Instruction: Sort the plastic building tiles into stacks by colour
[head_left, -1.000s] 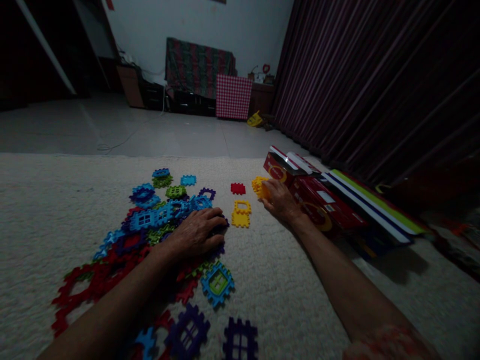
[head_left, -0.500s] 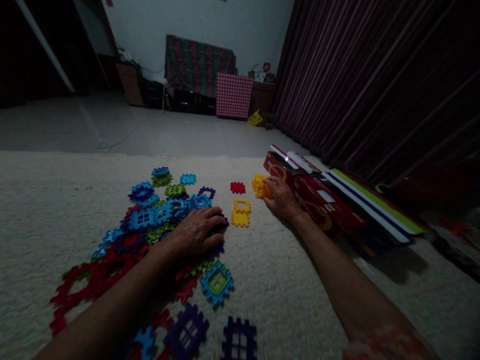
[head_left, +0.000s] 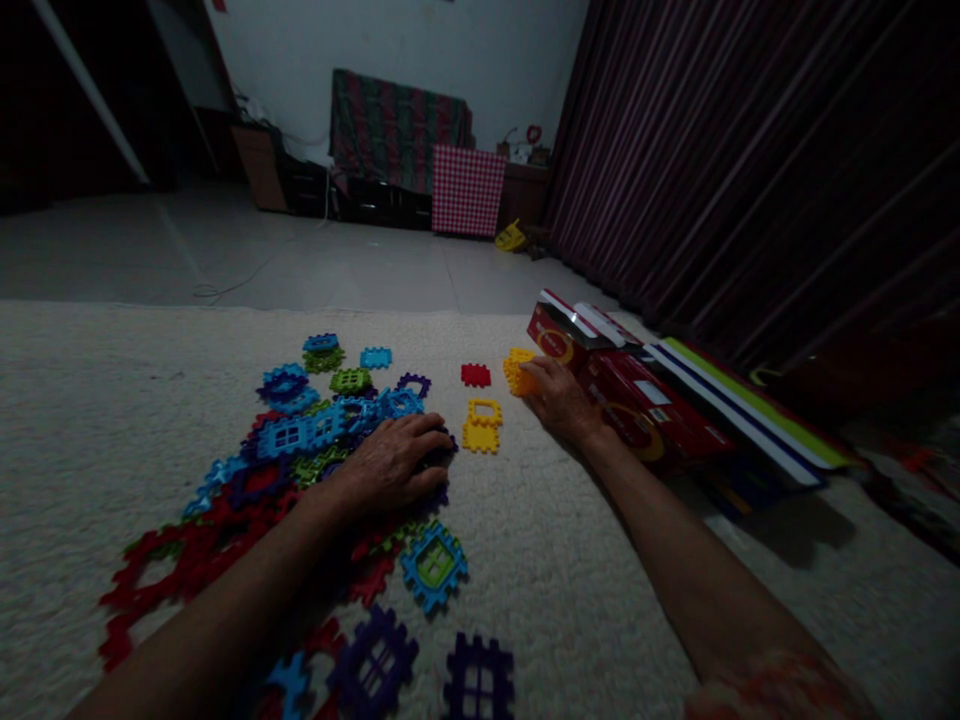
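**Both hands down among the plastic tiles**

My right hand (head_left: 559,398) lies low on the shaggy, pale carpet (head_left: 570,560), fingertips touching the yellow piece (head_left: 516,368). It is a knobbly, toothed-edge lump of plastic standing just beside the corner of the glossy red box (head_left: 637,405). Whether my fingers pinch it or only rest against it, I cannot tell; the hand covers its near side.

My left hand (head_left: 397,462) sits palm down with fingers curled over the edge of the tile pile (head_left: 300,440) — flat squares with notched rims and window-like cut-outs, in blue, red, green and purple. Anything under that palm is hidden, so its grip is unclear too.

Two flat yellow tiles (head_left: 482,425) lie between my hands, a red tile (head_left: 475,375) just beyond. The light is dim, and the nearest tiles are cut off by the bottom edge.
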